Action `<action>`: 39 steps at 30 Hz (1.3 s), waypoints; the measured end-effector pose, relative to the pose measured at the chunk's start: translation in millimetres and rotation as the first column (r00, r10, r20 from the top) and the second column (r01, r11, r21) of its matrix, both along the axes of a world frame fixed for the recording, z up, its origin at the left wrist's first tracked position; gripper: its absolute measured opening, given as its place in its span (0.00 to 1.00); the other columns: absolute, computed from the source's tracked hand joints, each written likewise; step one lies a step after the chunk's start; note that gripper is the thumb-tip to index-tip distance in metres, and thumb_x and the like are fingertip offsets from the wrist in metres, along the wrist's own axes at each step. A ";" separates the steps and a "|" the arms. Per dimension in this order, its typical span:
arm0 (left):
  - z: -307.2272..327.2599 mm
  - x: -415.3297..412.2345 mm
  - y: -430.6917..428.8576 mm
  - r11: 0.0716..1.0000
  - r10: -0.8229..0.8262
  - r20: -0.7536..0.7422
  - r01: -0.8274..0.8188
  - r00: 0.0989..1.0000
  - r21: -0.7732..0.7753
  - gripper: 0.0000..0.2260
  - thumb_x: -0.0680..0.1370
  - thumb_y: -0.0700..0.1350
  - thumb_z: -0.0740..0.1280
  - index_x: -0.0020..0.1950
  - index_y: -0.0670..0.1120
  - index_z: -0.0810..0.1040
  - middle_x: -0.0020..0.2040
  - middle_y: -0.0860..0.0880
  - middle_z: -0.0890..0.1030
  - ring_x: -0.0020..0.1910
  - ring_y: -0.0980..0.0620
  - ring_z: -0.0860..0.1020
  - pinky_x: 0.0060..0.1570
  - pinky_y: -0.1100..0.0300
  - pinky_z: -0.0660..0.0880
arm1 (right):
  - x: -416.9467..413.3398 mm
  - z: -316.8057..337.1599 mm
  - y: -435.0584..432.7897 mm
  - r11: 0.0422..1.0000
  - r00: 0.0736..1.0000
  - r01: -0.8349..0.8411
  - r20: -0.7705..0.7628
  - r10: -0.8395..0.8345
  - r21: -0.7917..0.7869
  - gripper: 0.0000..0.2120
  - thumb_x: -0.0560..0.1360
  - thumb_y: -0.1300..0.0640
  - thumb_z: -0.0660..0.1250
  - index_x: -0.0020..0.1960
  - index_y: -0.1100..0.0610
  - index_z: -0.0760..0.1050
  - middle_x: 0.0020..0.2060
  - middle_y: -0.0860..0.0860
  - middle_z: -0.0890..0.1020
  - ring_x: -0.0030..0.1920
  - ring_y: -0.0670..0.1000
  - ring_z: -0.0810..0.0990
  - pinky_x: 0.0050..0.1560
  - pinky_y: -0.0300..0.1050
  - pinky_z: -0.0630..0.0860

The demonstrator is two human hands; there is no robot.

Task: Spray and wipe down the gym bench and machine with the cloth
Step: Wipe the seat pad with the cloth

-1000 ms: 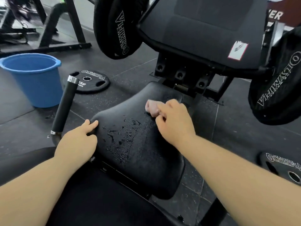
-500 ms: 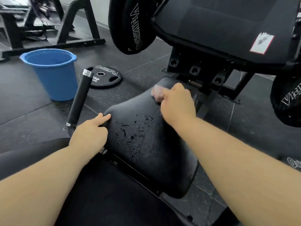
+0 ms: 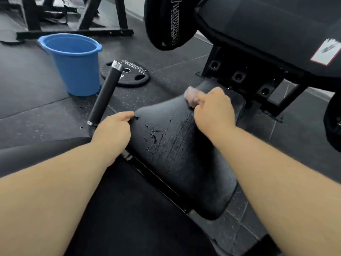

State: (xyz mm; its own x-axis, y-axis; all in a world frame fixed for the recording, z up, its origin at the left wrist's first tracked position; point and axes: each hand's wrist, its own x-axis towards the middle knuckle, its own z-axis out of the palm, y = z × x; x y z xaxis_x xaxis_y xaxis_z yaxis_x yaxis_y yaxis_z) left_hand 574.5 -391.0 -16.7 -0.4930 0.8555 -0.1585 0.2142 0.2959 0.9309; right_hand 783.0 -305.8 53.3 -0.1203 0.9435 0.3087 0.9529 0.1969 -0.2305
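A pale pink cloth point(image 3: 191, 97) is held bunched in the right hand point(image 3: 214, 111), whose fingers are curled round it, and it is pressed against the far end of the black seat pad point(image 3: 184, 163), close to the machine's bolted bracket point(image 3: 238, 74). The left hand point(image 3: 112, 130) is laid against the left edge of the pad with its fingers loosely curled; whether the edge is actually gripped cannot be told. The two hands are kept apart, with a scatter of water droplets point(image 3: 155, 133) seen on the pad between them, and a wet streak is visible just near of the cloth.

A blue bucket point(image 3: 77, 74) is stood on the dark rubber floor point(image 3: 36, 89) at the far left. Only its inner wall is seen (the bottom is hidden by the rim), so its contents cannot be told. Just right of it a black weight plate point(image 3: 129, 76) is laid flat on the floor, and a black padded handle point(image 3: 105, 95) with metal end caps is seen slanting up in front of both. A loaded plate point(image 3: 166, 24) and an angled back pad point(image 3: 267, 24) with a white sticker point(image 3: 324, 52) are seen at the far right.
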 end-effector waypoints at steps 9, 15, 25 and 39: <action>10.1 -12.5 -1.4 0.998 0.054 0.226 -0.044 0.973 -0.050 0.11 0.77 0.48 0.68 0.59 0.58 0.81 0.61 0.51 0.80 0.63 0.48 0.76 0.68 0.50 0.69 | -12.1 -10.5 -14.6 0.954 0.951 -0.299 0.089 0.298 -0.004 0.18 0.78 0.62 0.57 0.60 0.47 0.79 0.51 0.53 0.70 0.55 0.57 0.70 0.49 0.47 0.70; 16.1 -13.8 3.4 0.992 0.126 0.443 -0.125 0.887 -0.030 0.18 0.83 0.41 0.57 0.73 0.48 0.70 0.68 0.46 0.76 0.67 0.49 0.74 0.63 0.59 0.67 | -66.1 -29.0 -58.5 0.957 0.958 -0.284 0.021 0.285 -0.055 0.10 0.75 0.62 0.61 0.53 0.53 0.76 0.50 0.53 0.67 0.55 0.58 0.70 0.45 0.48 0.70; 20.1 -19.1 0.2 0.945 0.294 0.638 -0.316 0.711 -0.082 0.21 0.84 0.51 0.54 0.76 0.47 0.64 0.71 0.42 0.71 0.65 0.46 0.75 0.60 0.53 0.73 | -86.1 -16.5 -20.6 0.974 0.977 -0.214 0.004 0.215 -0.071 0.17 0.71 0.67 0.56 0.47 0.48 0.76 0.49 0.51 0.65 0.51 0.57 0.65 0.44 0.48 0.67; 25.1 -21.0 -3.8 0.939 0.300 0.667 -0.333 0.682 -0.082 0.21 0.84 0.55 0.51 0.73 0.47 0.68 0.71 0.38 0.71 0.64 0.45 0.74 0.65 0.49 0.70 | -111.5 -28.0 -49.8 0.799 0.807 -0.532 0.116 0.578 -0.279 0.15 0.76 0.57 0.58 0.52 0.39 0.78 0.49 0.48 0.66 0.54 0.55 0.66 0.56 0.51 0.72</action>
State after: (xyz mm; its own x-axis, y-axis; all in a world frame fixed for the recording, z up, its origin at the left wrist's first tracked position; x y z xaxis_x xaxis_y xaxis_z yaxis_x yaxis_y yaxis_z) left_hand 553.5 -394.7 8.4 -0.5179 0.6820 -0.5163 -0.5583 0.1879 0.8081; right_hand 671.5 -355.6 25.3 -0.6779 0.7350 0.0168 0.7232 0.6708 -0.1641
